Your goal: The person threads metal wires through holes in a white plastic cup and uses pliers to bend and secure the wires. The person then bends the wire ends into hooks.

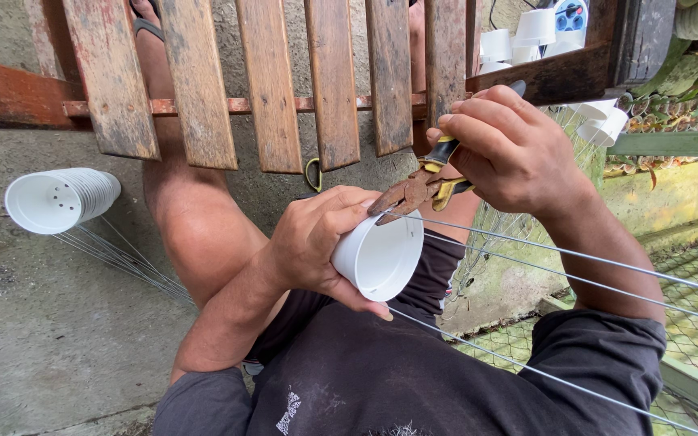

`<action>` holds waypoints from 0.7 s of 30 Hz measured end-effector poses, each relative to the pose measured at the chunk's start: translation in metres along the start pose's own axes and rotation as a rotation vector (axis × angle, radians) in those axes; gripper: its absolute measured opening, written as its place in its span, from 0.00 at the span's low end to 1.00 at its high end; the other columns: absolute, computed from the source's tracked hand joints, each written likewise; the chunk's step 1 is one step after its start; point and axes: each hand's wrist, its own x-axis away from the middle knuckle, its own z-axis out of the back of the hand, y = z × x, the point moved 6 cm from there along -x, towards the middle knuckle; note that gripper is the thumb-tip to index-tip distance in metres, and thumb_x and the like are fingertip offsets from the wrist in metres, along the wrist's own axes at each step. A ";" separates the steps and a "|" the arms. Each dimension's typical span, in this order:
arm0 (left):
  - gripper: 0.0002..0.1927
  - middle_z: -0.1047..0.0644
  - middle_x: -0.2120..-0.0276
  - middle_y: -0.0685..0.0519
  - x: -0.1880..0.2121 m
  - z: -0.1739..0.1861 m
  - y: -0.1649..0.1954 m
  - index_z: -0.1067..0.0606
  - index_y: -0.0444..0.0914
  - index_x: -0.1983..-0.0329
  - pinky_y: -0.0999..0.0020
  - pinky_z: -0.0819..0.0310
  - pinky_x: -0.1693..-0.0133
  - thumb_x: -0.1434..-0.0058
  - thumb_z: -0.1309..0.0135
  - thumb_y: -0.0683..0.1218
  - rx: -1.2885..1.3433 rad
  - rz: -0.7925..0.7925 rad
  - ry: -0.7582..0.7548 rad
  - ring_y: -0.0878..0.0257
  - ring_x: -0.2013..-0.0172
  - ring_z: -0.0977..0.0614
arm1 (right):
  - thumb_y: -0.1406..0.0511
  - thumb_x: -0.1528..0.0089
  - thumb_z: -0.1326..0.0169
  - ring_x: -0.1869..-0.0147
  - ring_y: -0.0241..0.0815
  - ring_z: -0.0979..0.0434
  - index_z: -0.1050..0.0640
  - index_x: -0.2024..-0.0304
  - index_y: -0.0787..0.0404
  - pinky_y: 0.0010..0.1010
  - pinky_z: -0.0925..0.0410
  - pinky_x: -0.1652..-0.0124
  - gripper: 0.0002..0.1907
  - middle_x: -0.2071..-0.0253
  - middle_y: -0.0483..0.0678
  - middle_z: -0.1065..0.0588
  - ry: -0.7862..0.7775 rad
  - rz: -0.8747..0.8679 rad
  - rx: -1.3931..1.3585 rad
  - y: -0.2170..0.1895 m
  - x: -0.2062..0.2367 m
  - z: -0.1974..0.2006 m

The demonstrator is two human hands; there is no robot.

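Between my knees, the white plastic pot (pixel 379 257) sat tilted in my left hand (pixel 317 242), fingers clasped round its wall. My right hand (pixel 510 153) gripped rusty pliers (pixel 414 190), their nose touching the pot's rim where thin wires (pixel 575 258) ran off to the right. I judged the wire-fastening step in hand (the next squeeze wanted a steady pot). Farther off lay a stack of pots (pixel 62 198) on concrete, under wooden slats (pixel 268 81).

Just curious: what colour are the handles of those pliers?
Black and yellow, on the pliers held in the right hand; head view.
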 end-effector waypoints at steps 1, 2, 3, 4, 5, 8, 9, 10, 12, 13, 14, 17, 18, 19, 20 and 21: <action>0.58 0.24 0.48 0.38 0.000 0.000 0.000 0.45 0.38 0.36 0.56 0.14 0.55 0.55 0.31 0.75 0.007 0.000 -0.001 0.45 0.52 0.15 | 0.69 0.42 0.34 0.47 0.55 0.21 0.19 0.58 0.72 0.46 0.25 0.50 0.13 0.49 0.54 0.27 0.001 -0.002 -0.003 0.000 0.000 0.000; 0.58 0.24 0.48 0.38 0.000 0.000 0.000 0.45 0.38 0.36 0.56 0.14 0.54 0.55 0.30 0.75 0.013 0.001 -0.002 0.45 0.52 0.15 | 0.69 0.42 0.34 0.47 0.54 0.21 0.19 0.57 0.72 0.46 0.25 0.50 0.13 0.48 0.54 0.27 0.000 -0.003 -0.001 0.000 0.000 0.000; 0.58 0.24 0.48 0.38 0.000 0.000 0.000 0.45 0.38 0.35 0.56 0.14 0.54 0.54 0.30 0.74 0.019 0.000 -0.002 0.45 0.52 0.15 | 0.69 0.41 0.34 0.47 0.54 0.21 0.19 0.57 0.72 0.46 0.25 0.50 0.13 0.48 0.54 0.27 -0.001 -0.003 0.001 0.000 0.001 0.000; 0.58 0.24 0.48 0.38 0.000 0.000 0.000 0.45 0.38 0.36 0.56 0.14 0.54 0.55 0.30 0.74 0.016 0.001 -0.001 0.45 0.52 0.15 | 0.69 0.41 0.34 0.47 0.54 0.21 0.19 0.57 0.72 0.45 0.25 0.50 0.13 0.48 0.54 0.27 -0.001 -0.003 0.003 0.000 0.001 0.000; 0.58 0.24 0.48 0.37 0.000 0.000 0.000 0.45 0.38 0.36 0.56 0.14 0.54 0.55 0.30 0.74 0.015 0.002 -0.001 0.45 0.52 0.15 | 0.68 0.41 0.34 0.46 0.54 0.21 0.19 0.58 0.72 0.46 0.25 0.50 0.13 0.48 0.54 0.27 -0.001 -0.002 -0.001 0.000 0.001 0.000; 0.58 0.24 0.48 0.38 0.000 0.000 0.000 0.45 0.38 0.36 0.56 0.14 0.54 0.55 0.30 0.74 0.011 0.000 0.000 0.45 0.52 0.15 | 0.65 0.40 0.34 0.46 0.54 0.21 0.19 0.59 0.70 0.46 0.25 0.50 0.14 0.48 0.54 0.28 -0.002 0.005 -0.001 0.000 0.002 -0.001; 0.58 0.24 0.48 0.38 0.000 -0.001 0.000 0.45 0.38 0.36 0.56 0.14 0.54 0.55 0.30 0.74 0.012 -0.002 0.000 0.45 0.52 0.15 | 0.64 0.40 0.34 0.46 0.54 0.21 0.18 0.60 0.70 0.46 0.25 0.49 0.14 0.48 0.54 0.28 -0.005 0.009 0.005 -0.001 0.002 -0.001; 0.58 0.24 0.48 0.38 0.000 -0.001 0.000 0.45 0.39 0.36 0.56 0.14 0.54 0.55 0.30 0.74 0.013 0.001 0.000 0.45 0.52 0.15 | 0.64 0.40 0.34 0.46 0.54 0.22 0.18 0.60 0.69 0.46 0.25 0.49 0.13 0.48 0.54 0.28 -0.007 0.013 0.011 -0.001 0.002 -0.001; 0.58 0.24 0.48 0.38 0.001 -0.001 -0.001 0.45 0.39 0.36 0.56 0.14 0.54 0.55 0.30 0.74 0.016 0.004 0.001 0.44 0.51 0.15 | 0.63 0.40 0.34 0.46 0.54 0.22 0.18 0.62 0.69 0.46 0.25 0.49 0.13 0.48 0.54 0.28 -0.013 0.012 0.007 -0.001 0.003 -0.001; 0.58 0.24 0.48 0.38 0.001 -0.001 -0.001 0.45 0.39 0.35 0.56 0.14 0.54 0.55 0.30 0.74 0.017 0.002 0.001 0.45 0.51 0.15 | 0.63 0.39 0.34 0.46 0.54 0.22 0.18 0.62 0.69 0.46 0.26 0.49 0.14 0.48 0.54 0.28 -0.016 0.010 0.004 -0.001 0.003 -0.002; 0.59 0.24 0.48 0.38 0.001 -0.002 0.000 0.45 0.39 0.35 0.56 0.14 0.53 0.55 0.30 0.74 0.018 0.000 0.001 0.45 0.51 0.15 | 0.63 0.40 0.34 0.46 0.54 0.22 0.19 0.62 0.69 0.46 0.26 0.49 0.14 0.48 0.54 0.28 -0.017 0.011 0.004 -0.001 0.003 -0.002; 0.59 0.24 0.48 0.38 0.002 -0.002 -0.001 0.46 0.39 0.35 0.56 0.14 0.54 0.56 0.30 0.74 0.014 0.007 -0.004 0.44 0.51 0.15 | 0.63 0.41 0.34 0.46 0.55 0.21 0.19 0.63 0.70 0.46 0.26 0.50 0.14 0.48 0.55 0.28 -0.023 0.007 -0.001 0.000 0.004 -0.002; 0.59 0.24 0.48 0.38 0.002 -0.002 -0.001 0.46 0.39 0.35 0.56 0.15 0.54 0.57 0.30 0.75 0.010 0.012 -0.006 0.44 0.51 0.15 | 0.62 0.41 0.34 0.46 0.55 0.21 0.19 0.62 0.70 0.46 0.26 0.50 0.15 0.48 0.55 0.28 -0.027 0.001 -0.008 0.000 0.004 -0.002; 0.60 0.24 0.48 0.38 0.003 -0.002 -0.001 0.46 0.39 0.35 0.56 0.15 0.54 0.57 0.30 0.75 0.011 0.011 -0.007 0.44 0.51 0.15 | 0.62 0.41 0.34 0.46 0.55 0.21 0.19 0.61 0.71 0.46 0.26 0.51 0.16 0.48 0.55 0.27 -0.033 -0.006 -0.015 0.001 0.004 -0.003; 0.60 0.24 0.48 0.37 0.003 -0.003 -0.001 0.46 0.39 0.35 0.55 0.15 0.54 0.57 0.30 0.75 0.012 0.010 -0.007 0.45 0.52 0.15 | 0.63 0.41 0.34 0.47 0.55 0.21 0.20 0.61 0.71 0.46 0.26 0.51 0.16 0.48 0.55 0.27 -0.030 -0.007 -0.014 0.001 0.004 -0.003; 0.60 0.24 0.48 0.37 0.003 -0.003 -0.002 0.46 0.39 0.35 0.55 0.15 0.54 0.57 0.30 0.75 0.013 0.010 -0.007 0.45 0.52 0.15 | 0.63 0.41 0.34 0.47 0.55 0.21 0.20 0.61 0.71 0.46 0.26 0.51 0.16 0.48 0.55 0.27 -0.027 -0.008 -0.014 0.001 0.004 -0.003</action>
